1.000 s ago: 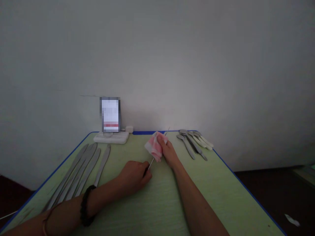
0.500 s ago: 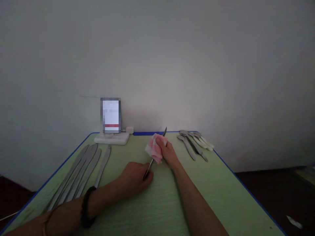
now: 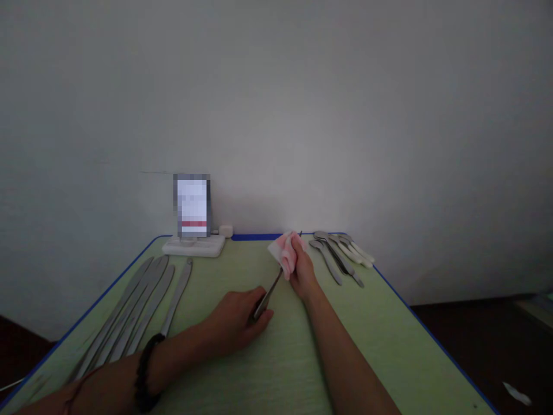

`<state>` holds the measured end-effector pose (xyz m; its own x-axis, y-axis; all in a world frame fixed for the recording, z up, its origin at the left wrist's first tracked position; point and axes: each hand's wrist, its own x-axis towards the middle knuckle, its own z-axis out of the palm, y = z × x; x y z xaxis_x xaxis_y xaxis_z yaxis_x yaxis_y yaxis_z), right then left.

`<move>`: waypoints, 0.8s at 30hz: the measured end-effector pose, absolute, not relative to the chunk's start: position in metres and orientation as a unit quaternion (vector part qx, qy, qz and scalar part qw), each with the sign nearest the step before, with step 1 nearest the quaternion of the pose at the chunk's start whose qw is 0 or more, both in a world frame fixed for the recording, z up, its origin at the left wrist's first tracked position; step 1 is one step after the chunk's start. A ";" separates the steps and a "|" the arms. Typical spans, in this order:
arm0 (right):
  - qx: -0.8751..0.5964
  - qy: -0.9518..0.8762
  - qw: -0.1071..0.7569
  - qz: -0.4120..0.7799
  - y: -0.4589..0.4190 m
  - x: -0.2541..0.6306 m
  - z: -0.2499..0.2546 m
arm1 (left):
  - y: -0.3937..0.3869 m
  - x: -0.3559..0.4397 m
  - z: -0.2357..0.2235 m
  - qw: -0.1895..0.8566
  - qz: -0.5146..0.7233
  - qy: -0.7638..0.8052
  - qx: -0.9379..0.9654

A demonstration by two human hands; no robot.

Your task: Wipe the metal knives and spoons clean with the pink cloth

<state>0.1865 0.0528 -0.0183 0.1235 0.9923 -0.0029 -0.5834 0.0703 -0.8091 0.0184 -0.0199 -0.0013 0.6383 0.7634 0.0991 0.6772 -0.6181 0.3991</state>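
Note:
My left hand [image 3: 242, 317] is closed around the handle end of a metal table knife [image 3: 272, 291], which slants up and away to the right. A pink and white cloth [image 3: 286, 253] is wrapped about the knife's far part, and my right hand [image 3: 305, 271] pinches it there, thumb on top. Only the tip of the blade pokes out beyond the cloth; the stretch under it is hidden. Left of my left forearm lie several metal table knives [image 3: 132, 311] side by side, with one knife [image 3: 179, 291] a little apart. My forearm covers their near ends.
Several spoons [image 3: 326, 262], some with white handles, lie at the table's far right. A phone with a blurred screen [image 3: 193, 204] stands on a white base [image 3: 194, 246] at the back left, beside a white plug [image 3: 226, 231]. The green table [image 3: 276, 374] has a blue edge; a wall rises behind it.
My right hand and the cloth have slid farther along the knife toward its tip, up and to the right. Less of the tip shows now. My left hand keeps its hold.

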 end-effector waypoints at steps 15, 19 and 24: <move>-0.366 -0.307 0.671 0.566 0.046 0.183 -0.012 | -0.021 0.020 0.006 0.208 0.184 0.345 0.896; -0.362 -0.331 0.666 0.562 0.046 0.183 -0.013 | -0.020 0.019 0.005 0.165 0.171 0.348 0.907; -0.366 -0.371 0.635 0.570 0.045 0.184 -0.017 | -0.018 0.015 -0.002 0.109 0.128 0.309 0.936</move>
